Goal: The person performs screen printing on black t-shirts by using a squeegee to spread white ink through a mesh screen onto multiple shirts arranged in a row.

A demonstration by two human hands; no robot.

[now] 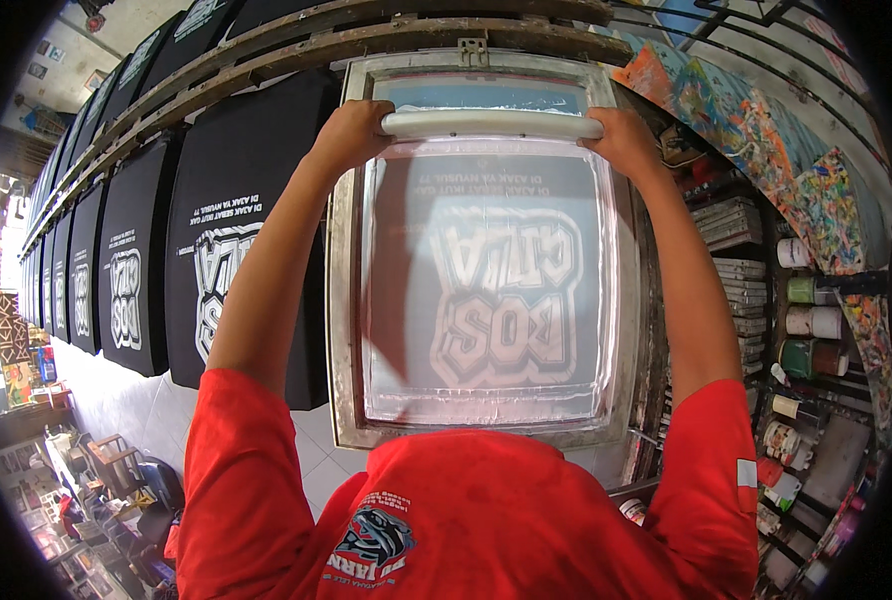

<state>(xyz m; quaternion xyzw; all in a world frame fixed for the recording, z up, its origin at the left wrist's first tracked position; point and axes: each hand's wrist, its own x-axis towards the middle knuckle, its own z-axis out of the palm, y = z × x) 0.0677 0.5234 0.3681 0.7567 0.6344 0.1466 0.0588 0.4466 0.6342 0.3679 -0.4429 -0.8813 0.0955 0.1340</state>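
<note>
A pale squeegee (491,125) lies across the far part of a screen-printing frame (345,340), spanning most of its width. My left hand (356,136) is closed round the squeegee's left end, and my right hand (623,142) grips its right end. Both arms reach forward in red sleeves. Below the squeegee, the translucent mesh (396,290) shows a pale block-letter design with two small lines of text above it. A strip of whitish ink or residue runs along the mesh edges. Whatever lies beneath the mesh shows only as a dark grey area.
Black printed shirts (226,170) on boards stand in a long row at the left, under wooden rails (266,62). Shelves at the right hold several paint containers (814,321) and stacked frames (736,300). Paint-splattered cloth (766,140) hangs at far right; cluttered furniture (116,465) stands lower left.
</note>
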